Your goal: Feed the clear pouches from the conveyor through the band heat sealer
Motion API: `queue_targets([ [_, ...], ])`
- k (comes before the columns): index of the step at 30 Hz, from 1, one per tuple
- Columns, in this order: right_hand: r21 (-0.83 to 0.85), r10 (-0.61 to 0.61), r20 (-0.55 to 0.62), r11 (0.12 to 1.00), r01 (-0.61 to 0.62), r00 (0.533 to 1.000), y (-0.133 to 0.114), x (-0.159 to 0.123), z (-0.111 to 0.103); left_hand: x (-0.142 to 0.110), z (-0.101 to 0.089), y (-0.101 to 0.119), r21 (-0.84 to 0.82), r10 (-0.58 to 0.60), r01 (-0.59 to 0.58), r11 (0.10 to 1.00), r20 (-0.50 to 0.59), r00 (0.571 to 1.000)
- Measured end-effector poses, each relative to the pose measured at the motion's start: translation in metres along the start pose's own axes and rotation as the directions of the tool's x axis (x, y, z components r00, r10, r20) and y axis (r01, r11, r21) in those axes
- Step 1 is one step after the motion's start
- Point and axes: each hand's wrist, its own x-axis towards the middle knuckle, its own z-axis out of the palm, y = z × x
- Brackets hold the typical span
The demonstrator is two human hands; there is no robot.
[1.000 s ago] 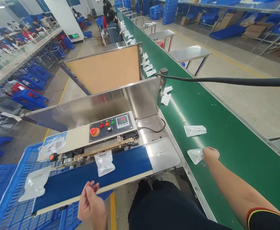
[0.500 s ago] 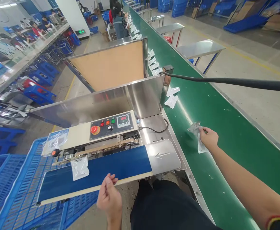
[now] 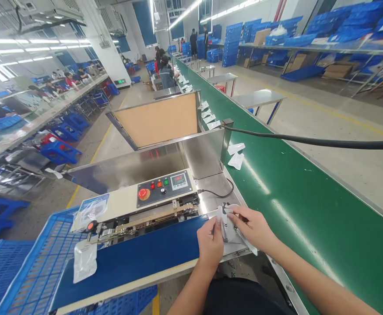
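Both hands meet over the steel entry plate (image 3: 211, 199) of the sealing machine. My left hand (image 3: 210, 243) and my right hand (image 3: 252, 227) pinch a clear plastic pouch (image 3: 226, 225) between them, fingers closed on its edges. A second pouch edge (image 3: 248, 246) shows under my right hand. The machine's blue belt (image 3: 138, 260) runs to the left, and a sealed clear pouch (image 3: 85, 260) rides at its far left end. The control panel (image 3: 163, 187) with a red button sits just behind the belt.
A long green conveyor (image 3: 293, 192) runs along my right with two pouches (image 3: 236, 155) further up. A black cable (image 3: 309, 141) crosses above it. Blue crates (image 3: 23, 262) stand at the left. Other people work far up the line (image 3: 166, 76).
My right hand took pouches off the green conveyor and brought them left to the machine's entry plate. My left hand rose to meet it. The pouch on the blue belt travelled left.
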Motion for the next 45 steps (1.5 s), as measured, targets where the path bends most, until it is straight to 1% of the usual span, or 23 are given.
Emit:
queue_targets([
  [2, 0.008, 0.142, 0.021, 0.99, -0.142, 0.99, 0.01, -0.002, 0.011, -0.003, -0.003, -0.013, -0.056, -0.082, 0.079, 0.995, -0.04, 0.996],
  [4, 0.013, 0.249, 0.061, 0.968, -0.25, 0.967, 0.025, 0.0, 0.017, -0.001, -0.006, -0.032, -0.119, -0.2, 0.189, 0.975, -0.084, 0.976],
  [7, 0.012, 0.393, 0.051, 0.919, -0.394, 0.918, 0.045, 0.013, 0.027, 0.01, -0.008, -0.061, -0.23, -0.371, 0.332, 0.915, -0.156, 0.915],
  [11, -0.061, 0.526, 0.104, 0.851, -0.522, 0.844, 0.048, 0.043, 0.047, 0.026, -0.015, -0.085, -0.399, -0.493, 0.39, 0.83, -0.196, 0.848],
  [13, -0.084, 0.549, 0.148, 0.836, -0.543, 0.822, 0.041, 0.057, 0.061, 0.028, -0.023, -0.09, -0.442, -0.51, 0.384, 0.811, -0.212, 0.834],
  [15, -0.084, 0.546, 0.182, 0.837, -0.54, 0.818, 0.032, 0.066, 0.075, 0.027, -0.034, -0.094, -0.456, -0.511, 0.373, 0.808, -0.227, 0.829],
  [19, -0.035, 0.533, 0.213, 0.842, -0.539, 0.819, 0.018, 0.066, 0.09, 0.015, -0.062, -0.092, -0.475, -0.519, 0.356, 0.805, -0.27, 0.811],
  [21, 0.047, 0.514, 0.206, 0.845, -0.533, 0.833, 0.013, 0.058, 0.089, 0.0, -0.074, -0.085, -0.426, -0.489, 0.315, 0.848, -0.402, 0.774],
  [23, 0.15, 0.49, 0.179, 0.843, -0.516, 0.853, 0.009, 0.048, 0.087, -0.02, -0.079, -0.074, -0.279, -0.378, 0.261, 0.924, -0.571, 0.729],
  [24, 0.201, 0.483, 0.164, 0.838, -0.508, 0.86, 0.006, 0.043, 0.087, -0.031, -0.079, -0.068, -0.189, -0.304, 0.238, 0.953, -0.611, 0.731],
  [25, 0.251, 0.483, 0.149, 0.825, -0.505, 0.863, 0.001, 0.037, 0.088, -0.041, -0.076, -0.062, -0.113, -0.241, 0.217, 0.97, -0.598, 0.765],
  [26, 0.302, 0.487, 0.142, 0.808, -0.507, 0.862, -0.004, 0.032, 0.09, -0.049, -0.071, -0.055, -0.067, -0.198, 0.192, 0.979, -0.525, 0.828],
  [27, 0.352, 0.492, 0.143, 0.786, -0.509, 0.859, -0.01, 0.028, 0.093, -0.055, -0.065, -0.05, -0.057, -0.173, 0.164, 0.985, -0.413, 0.894],
  [28, 0.402, 0.494, 0.15, 0.761, -0.51, 0.856, -0.017, 0.024, 0.097, -0.058, -0.058, -0.045, -0.074, -0.155, 0.139, 0.987, -0.282, 0.947],
  [29, 0.449, 0.495, 0.159, 0.735, -0.509, 0.854, -0.023, 0.022, 0.1, -0.058, -0.051, -0.041, -0.105, -0.142, 0.126, 0.987, -0.166, 0.976],
  [30, 0.492, 0.493, 0.159, 0.711, -0.502, 0.855, -0.027, 0.02, 0.103, -0.056, -0.046, -0.038, -0.142, -0.142, 0.128, 0.982, -0.094, 0.985],
  [31, 0.532, 0.489, 0.145, 0.694, -0.484, 0.86, -0.03, 0.018, 0.105, -0.053, -0.042, -0.036, -0.18, -0.158, 0.142, 0.973, -0.075, 0.985],
  [33, 0.579, 0.474, 0.07, 0.698, -0.422, 0.878, -0.028, 0.015, 0.104, -0.043, -0.039, -0.035, -0.245, -0.23, 0.191, 0.951, -0.141, 0.963],
  [35, 0.543, 0.448, 0.014, 0.747, -0.383, 0.894, -0.016, 0.01, 0.099, -0.033, -0.041, -0.036, -0.284, -0.294, 0.23, 0.931, -0.208, 0.933],
  [37, 0.447, 0.42, 0.062, 0.8, -0.401, 0.906, 0.0, 0.002, 0.093, -0.026, -0.041, -0.039, -0.285, -0.304, 0.238, 0.929, -0.217, 0.928],
  [39, 0.378, 0.422, 0.139, 0.814, -0.442, 0.896, 0.014, -0.006, 0.087, -0.021, -0.038, -0.041, -0.249, -0.279, 0.23, 0.941, -0.183, 0.943],
  [41, 0.403, 0.453, 0.16, 0.781, -0.477, 0.877, 0.021, -0.01, 0.081, -0.016, -0.032, -0.041, -0.218, -0.264, 0.23, 0.948, -0.14, 0.954],
  [45, 0.548, 0.494, 0.212, 0.655, -0.521, 0.843, 0.022, -0.008, 0.069, -0.003, -0.019, -0.039, -0.245, -0.29, 0.258, 0.934, -0.102, 0.952],
])
